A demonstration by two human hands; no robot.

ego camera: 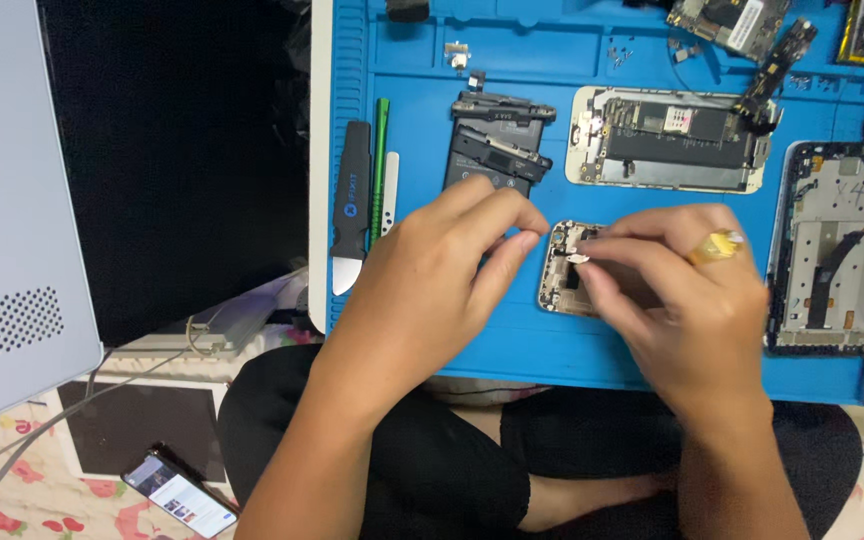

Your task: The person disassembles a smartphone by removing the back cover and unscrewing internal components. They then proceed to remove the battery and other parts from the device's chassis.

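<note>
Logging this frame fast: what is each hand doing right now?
Left hand: fingers pinched together beside the opened phone; what it holds cannot be told.
Right hand: fingertips pinched on a small part over that phone.

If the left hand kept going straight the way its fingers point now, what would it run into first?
The left hand points right, toward the opened phone frame on the blue mat. It would likely meet that frame's left edge first, then the right hand's fingertips working on it. The gap is small; height is unclear.

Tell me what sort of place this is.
Likely an informal phone-repair spot at home, worked from the floor: a blue repair mat holds opened phones, with pry tools beside them, and both hands work on a small phone frame.
</note>
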